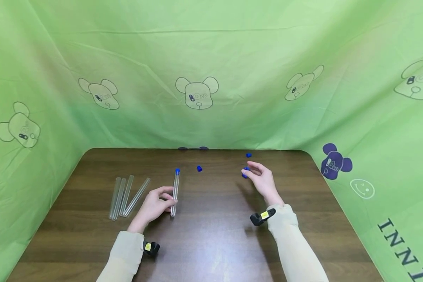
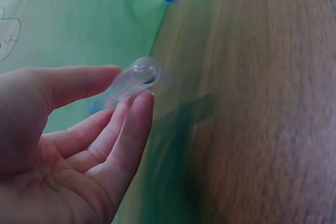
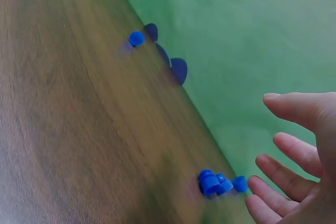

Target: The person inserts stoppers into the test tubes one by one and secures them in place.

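A clear test tube (image 1: 175, 190) with a blue cap (image 1: 177, 171) on its top end is pinched between the thumb and fingers of my left hand (image 1: 154, 206). From the left wrist view, the tube's rounded bottom (image 2: 145, 72) points toward the camera. My right hand (image 1: 263, 183) hovers near a small group of blue caps (image 3: 211, 183), its fingers spread apart with nothing between them. In the head view, the thumb partly overlaps those caps. One more blue cap (image 1: 248, 155) lies behind them, and another single cap (image 1: 199, 169) sits between the two hands.
Several clear test tubes (image 1: 122, 197) lie side by side on the left of the brown wooden table (image 1: 211, 243), one slanted. A green cloth (image 1: 197, 51) with printed bear heads hangs around the back and sides of the table.
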`<state>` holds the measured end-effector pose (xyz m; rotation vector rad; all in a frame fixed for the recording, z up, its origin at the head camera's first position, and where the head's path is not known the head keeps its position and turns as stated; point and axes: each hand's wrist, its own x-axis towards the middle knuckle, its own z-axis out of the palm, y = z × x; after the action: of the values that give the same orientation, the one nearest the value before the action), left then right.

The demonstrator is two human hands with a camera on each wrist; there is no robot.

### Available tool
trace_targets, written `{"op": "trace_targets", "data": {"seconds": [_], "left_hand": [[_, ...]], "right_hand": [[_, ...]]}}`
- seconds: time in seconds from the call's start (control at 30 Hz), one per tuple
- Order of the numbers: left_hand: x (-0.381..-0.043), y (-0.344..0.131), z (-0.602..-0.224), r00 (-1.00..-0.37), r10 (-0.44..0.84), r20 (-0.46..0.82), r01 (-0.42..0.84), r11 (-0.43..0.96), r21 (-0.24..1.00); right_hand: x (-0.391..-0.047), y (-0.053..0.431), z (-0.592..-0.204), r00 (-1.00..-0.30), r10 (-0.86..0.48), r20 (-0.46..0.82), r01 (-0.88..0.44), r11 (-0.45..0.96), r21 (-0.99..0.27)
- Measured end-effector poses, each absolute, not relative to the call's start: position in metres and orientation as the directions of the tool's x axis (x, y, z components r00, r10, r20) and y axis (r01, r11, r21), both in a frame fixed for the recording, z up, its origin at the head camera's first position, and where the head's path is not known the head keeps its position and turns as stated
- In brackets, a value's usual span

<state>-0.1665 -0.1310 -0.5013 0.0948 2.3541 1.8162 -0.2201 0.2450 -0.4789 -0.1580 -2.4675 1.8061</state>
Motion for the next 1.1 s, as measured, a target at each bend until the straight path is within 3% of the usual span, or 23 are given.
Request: {"op": "trace_targets", "data": {"seconds": [0.3,1.1], "left_hand": [[-0.166,-0.141,-0.503,-0.984,0.142,-0.108,-0.055,0.339,0.939],[-0.165,-0.166,-0.498,-0.993,0.072,-0.091,-0.036,0.557,0.830]], "right_hand": [[-0.224,0.246,-0.483,-0.991,0.132,-0.028,0.070,0.320,-0.945],[-0.233,0.249,-0.495,-0.993,0.117,0.026,0.042,0.542,-0.839]]}}
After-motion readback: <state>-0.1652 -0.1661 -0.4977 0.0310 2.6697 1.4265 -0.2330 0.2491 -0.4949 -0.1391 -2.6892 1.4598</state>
